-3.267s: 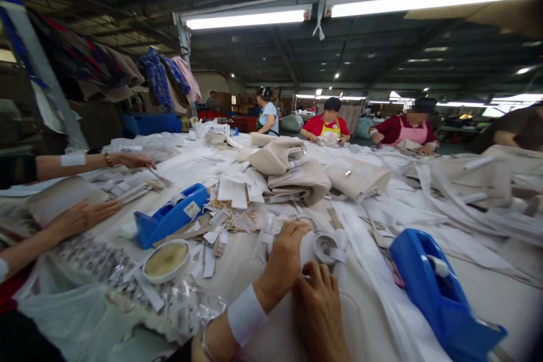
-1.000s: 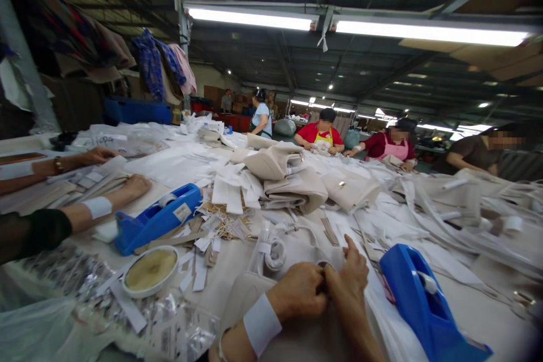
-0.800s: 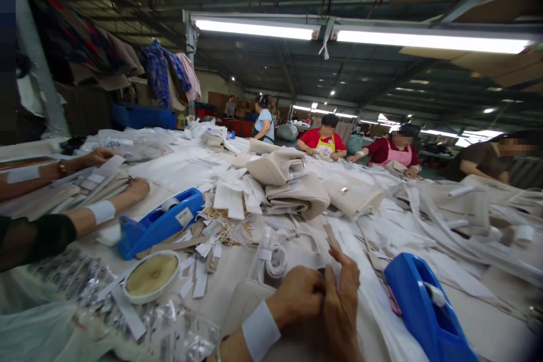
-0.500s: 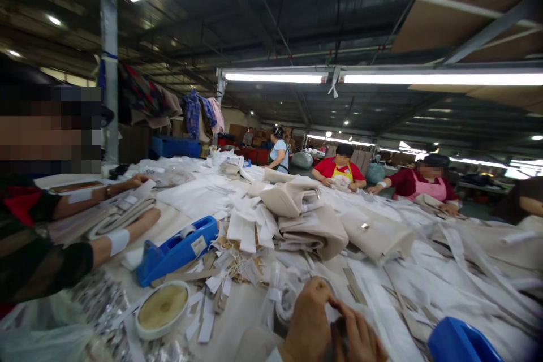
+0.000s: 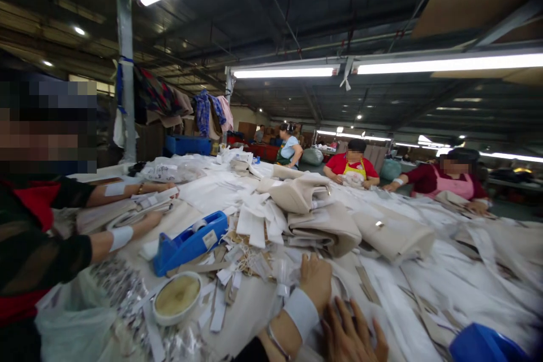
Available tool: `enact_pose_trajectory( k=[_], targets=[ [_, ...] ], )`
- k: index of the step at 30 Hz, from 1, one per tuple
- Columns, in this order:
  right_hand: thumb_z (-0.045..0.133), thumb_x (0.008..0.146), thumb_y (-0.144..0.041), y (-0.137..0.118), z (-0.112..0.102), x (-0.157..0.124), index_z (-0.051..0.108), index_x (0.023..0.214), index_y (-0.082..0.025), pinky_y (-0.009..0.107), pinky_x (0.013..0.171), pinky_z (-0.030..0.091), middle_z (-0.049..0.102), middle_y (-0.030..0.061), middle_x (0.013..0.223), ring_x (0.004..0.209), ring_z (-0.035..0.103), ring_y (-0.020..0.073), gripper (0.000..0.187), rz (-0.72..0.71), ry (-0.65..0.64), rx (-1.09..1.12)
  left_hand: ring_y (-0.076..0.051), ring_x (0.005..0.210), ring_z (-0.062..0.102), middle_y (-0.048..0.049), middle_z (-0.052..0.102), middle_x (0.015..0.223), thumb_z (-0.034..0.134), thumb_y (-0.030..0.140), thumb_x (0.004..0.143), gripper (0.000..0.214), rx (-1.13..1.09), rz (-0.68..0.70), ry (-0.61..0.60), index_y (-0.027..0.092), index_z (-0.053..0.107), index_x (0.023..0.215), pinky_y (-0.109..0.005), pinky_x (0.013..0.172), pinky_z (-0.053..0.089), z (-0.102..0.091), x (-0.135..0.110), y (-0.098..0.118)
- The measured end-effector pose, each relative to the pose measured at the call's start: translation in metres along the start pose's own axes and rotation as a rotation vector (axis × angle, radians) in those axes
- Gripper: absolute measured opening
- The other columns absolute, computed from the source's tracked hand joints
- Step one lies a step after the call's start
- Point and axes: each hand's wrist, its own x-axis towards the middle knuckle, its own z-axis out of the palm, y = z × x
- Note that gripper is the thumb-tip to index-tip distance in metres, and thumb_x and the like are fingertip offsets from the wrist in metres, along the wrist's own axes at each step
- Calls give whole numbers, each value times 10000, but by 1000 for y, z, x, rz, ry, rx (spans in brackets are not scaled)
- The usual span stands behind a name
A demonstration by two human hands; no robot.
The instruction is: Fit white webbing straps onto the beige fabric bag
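My left hand [image 5: 316, 280] reaches forward over the pale material at the bottom centre, its fingers bent down and curled, their tips hidden. A white band [image 5: 302, 314] wraps its wrist, with a bracelet behind it. What it grips, if anything, I cannot make out. Just behind and to the right, my right hand [image 5: 354, 331] lies with fingers spread on the beige and white material. Beyond my hands lie folded beige bags [image 5: 324, 229], one with a metal clasp. A clear plastic piece [image 5: 282, 277] is just left of my left hand.
A blue tape dispenser [image 5: 190, 242], a round tub of yellowish paste [image 5: 177, 297] and white paper strips [image 5: 257, 223] lie to the left. Another blue dispenser [image 5: 487, 344] is at lower right. A co-worker's arms [image 5: 123, 237] work at left; other people sit across the table.
My hands were close together; now my left hand has stretched forward, and my right hand lies flatter with fingers spread. The camera view has shifted slightly left. The co-worker's hands at left moved a little.
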Motion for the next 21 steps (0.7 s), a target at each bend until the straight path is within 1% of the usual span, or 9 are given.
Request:
enact_pose_trajectory(
  k=[3, 5, 7, 9, 13, 15, 17, 19, 21],
  targets=[
    [463, 926, -296, -6, -27, 10, 707, 1137, -240, 589, 1119, 193, 674, 55, 1264, 1269, 514, 332, 327, 60, -142, 90, -327, 1257, 436, -193, 639, 1215, 367, 79, 875, 402, 21, -79, 31, 77, 665, 1146, -497, 1053, 265, -3, -4, 2],
    [459, 941, -271, -10, -40, 17, 701, 1147, -256, 562, 1144, 162, 667, 34, 1278, 1307, 480, 309, 317, 135, -232, 127, -348, 1251, 432, -201, 643, 1198, 383, 94, 875, 382, 38, -112, 28, 74, 675, 1121, -516, 1041, 266, -6, -3, 2],
    [434, 964, -250, -13, -46, 22, 699, 1146, -255, 541, 1157, 141, 660, 28, 1291, 1328, 461, 292, 322, 196, -286, 138, -358, 1227, 450, -205, 661, 1151, 412, 103, 864, 351, 48, -126, 14, 78, 692, 1074, -525, 1026, 281, -9, -1, 1],
    [406, 977, -234, -12, -48, 23, 693, 1151, -254, 531, 1159, 133, 655, 26, 1300, 1331, 458, 284, 337, 206, -302, 152, -351, 1202, 476, -205, 671, 1119, 437, 109, 852, 330, 45, -123, 2, 81, 697, 1053, -512, 1012, 304, -12, 2, 2],
    [401, 902, -141, -5, -46, 15, 670, 1168, -227, 568, 1131, 145, 643, 65, 1309, 1327, 453, 311, 388, 121, -276, 166, -329, 1219, 489, -190, 659, 1164, 465, 141, 860, 324, -14, -83, -15, 105, 680, 1099, -472, 1007, 339, -12, 13, 12],
    [394, 842, -106, -1, -41, 10, 646, 1179, -192, 597, 1111, 157, 634, 103, 1309, 1329, 443, 335, 430, 56, -236, 159, -325, 1235, 493, -189, 659, 1175, 477, 145, 862, 320, -66, -68, -39, 115, 678, 1109, -470, 1014, 346, -5, 23, 19],
    [382, 827, -124, 3, -32, 6, 605, 1195, -156, 603, 1095, 185, 637, 141, 1287, 1305, 466, 342, 432, 18, -165, 164, -334, 1202, 534, -207, 676, 1134, 507, 120, 837, 299, -130, -80, -86, 106, 692, 1071, -481, 992, 375, 6, 33, 24],
    [366, 844, -169, 7, -21, 2, 567, 1182, -151, 582, 1084, 225, 657, 158, 1232, 1233, 533, 322, 393, 52, -85, 183, -349, 1117, 600, -217, 696, 1071, 569, 88, 780, 271, -212, -101, -144, 102, 706, 1013, -496, 942, 423, 20, 40, 24],
    [347, 859, -222, 14, -11, -3, 542, 1129, -172, 560, 1071, 266, 667, 157, 1193, 1147, 589, 302, 337, 134, -30, 220, -372, 1080, 624, -231, 696, 1050, 595, 54, 748, 268, -322, -96, -169, 91, 706, 989, -537, 924, 438, 31, 42, 23]
  ],
)
